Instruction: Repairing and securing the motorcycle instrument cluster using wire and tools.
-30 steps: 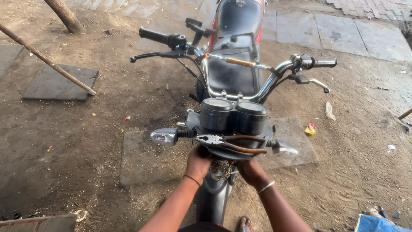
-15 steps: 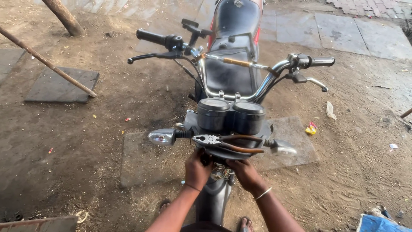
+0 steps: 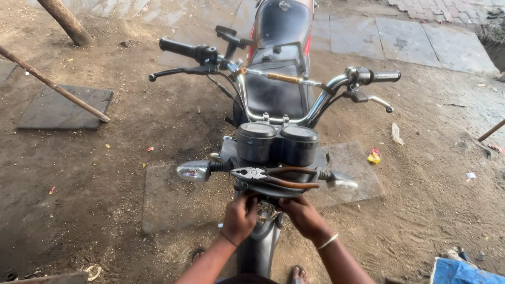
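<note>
Both hands, left (image 3: 239,216) and right (image 3: 301,214), curl against the headlight mount (image 3: 267,210), grip unclear; pliers (image 3: 273,176) rest just above, within reach.

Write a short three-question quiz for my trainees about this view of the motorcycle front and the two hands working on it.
1. True or false: the pliers are held in the right hand.
2. Multiple choice: where are both hands? A) on the handlebar grips B) just below the headlight bracket, at the front of the motorcycle C) on the seat
3. Short answer: which wrist has a light-coloured bangle?

Key
1. False: the pliers lie on the bracket below the twin gauges, with no hand on them.
2. B: the left hand and the right hand are side by side under the bracket.
3. The right wrist.
</note>
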